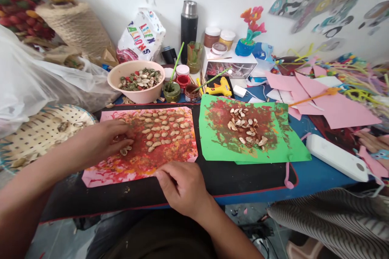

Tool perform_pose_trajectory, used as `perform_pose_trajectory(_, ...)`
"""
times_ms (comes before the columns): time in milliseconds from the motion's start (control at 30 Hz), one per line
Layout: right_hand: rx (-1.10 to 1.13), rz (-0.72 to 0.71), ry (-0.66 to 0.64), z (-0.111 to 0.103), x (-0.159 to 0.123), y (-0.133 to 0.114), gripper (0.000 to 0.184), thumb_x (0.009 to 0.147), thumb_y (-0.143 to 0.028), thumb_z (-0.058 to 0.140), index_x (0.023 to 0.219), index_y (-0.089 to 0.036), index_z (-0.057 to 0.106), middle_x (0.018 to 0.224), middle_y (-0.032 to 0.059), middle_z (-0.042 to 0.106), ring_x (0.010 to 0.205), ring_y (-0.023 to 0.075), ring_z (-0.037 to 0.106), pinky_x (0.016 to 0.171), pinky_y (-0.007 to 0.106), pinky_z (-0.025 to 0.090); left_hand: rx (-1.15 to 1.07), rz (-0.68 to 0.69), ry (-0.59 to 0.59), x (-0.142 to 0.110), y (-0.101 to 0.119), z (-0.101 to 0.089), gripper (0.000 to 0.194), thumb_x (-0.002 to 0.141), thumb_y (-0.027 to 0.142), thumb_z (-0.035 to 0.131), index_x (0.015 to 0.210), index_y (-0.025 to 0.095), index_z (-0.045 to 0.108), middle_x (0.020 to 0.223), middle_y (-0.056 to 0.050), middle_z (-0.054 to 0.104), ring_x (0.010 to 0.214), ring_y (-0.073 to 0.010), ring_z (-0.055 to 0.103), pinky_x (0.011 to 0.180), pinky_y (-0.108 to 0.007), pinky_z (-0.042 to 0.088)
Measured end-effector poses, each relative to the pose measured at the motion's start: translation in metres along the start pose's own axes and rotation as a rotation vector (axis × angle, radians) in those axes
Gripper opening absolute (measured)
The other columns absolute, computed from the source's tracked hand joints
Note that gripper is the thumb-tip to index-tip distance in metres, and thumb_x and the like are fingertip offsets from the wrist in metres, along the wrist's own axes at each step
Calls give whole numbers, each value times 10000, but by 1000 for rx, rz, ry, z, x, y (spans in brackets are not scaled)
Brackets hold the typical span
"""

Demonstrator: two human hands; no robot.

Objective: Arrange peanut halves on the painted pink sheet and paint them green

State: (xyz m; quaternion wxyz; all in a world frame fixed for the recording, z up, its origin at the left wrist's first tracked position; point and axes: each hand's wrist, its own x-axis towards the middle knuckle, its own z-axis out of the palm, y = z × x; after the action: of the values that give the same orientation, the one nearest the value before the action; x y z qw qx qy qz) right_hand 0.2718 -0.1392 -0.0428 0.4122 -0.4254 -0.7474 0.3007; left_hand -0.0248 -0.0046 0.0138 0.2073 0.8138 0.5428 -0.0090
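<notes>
My left hand point(111, 139) reaches over the left part of a pink sheet point(112, 174) smeared with red, orange and brown paint. Its fingers are bent, with a gap between thumb and forefinger, close to loose peanut shell pieces point(125, 150). Whole-looking peanuts point(161, 134) lie in rough rows across the sheet's upper right. At the sheet's front edge rests my right hand point(184, 186), curled closed, its thumb against the forefinger; the inside of the grip is hidden. To the right, a green painted sheet point(209, 145) bears a cluster of opened shells point(243, 123).
Behind stand a pink bowl point(136, 95) of painted shells, paint jars point(172, 92) and a yellow glue gun point(219, 88). A woven basket point(45, 117) is at left. Pink paper pieces point(340, 107) and a white device point(336, 158) lie right, near another person's hand point(372, 141).
</notes>
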Motion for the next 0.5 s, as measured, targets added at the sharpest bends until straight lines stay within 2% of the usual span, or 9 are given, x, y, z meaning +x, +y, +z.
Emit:
perform_pose_trajectory(100, 17, -13, 41, 0, 1, -1, 479, 1319, -419, 535, 968, -240, 807, 824, 37, 872, 713, 182, 818, 714, 281, 555, -46, 14, -119, -4, 0, -6, 489, 980, 721, 532, 879, 325, 801, 934, -60, 862, 848, -316, 777, 828, -435, 590)
perform_pose_trajectory(200, 38, -38, 71, -1, 2, -2, 496, 1324, -412, 520, 952, -237, 797, 817, 32, 870, 692, 176, 809, 693, 284, 540, -85, -61, -131, -4, -4, -7, 524, 969, 784, 556, 880, 316, 776, 839, -25, 812, 742, -273, 710, 724, -388, 517)
perform_pose_trajectory(333, 28, -41, 56, -1, 2, -2, 493, 1322, -406, 523, 944, -235, 790, 814, 37, 865, 694, 179, 813, 697, 286, 537, -179, -57, -96, 15, -6, -4, 566, 991, 795, 552, 1000, 296, 818, 939, -29, 859, 819, -262, 725, 792, -373, 541)
perform_pose_trajectory(400, 26, -43, 54, 0, 2, -1, 497, 1322, -402, 519, 938, -233, 786, 813, 38, 862, 698, 182, 816, 697, 290, 536, -161, -57, -79, 30, -6, -3, 570, 971, 785, 557, 1013, 283, 824, 1008, -52, 883, 891, -278, 753, 861, -391, 562)
perform_pose_trajectory(500, 20, -37, 42, 2, 1, 1, 478, 1316, -393, 530, 947, -234, 789, 830, 38, 872, 721, 186, 829, 710, 289, 543, -104, -102, -54, 45, -7, 0, 591, 944, 788, 561, 1058, 277, 834, 1033, -73, 895, 914, -301, 771, 860, -404, 557)
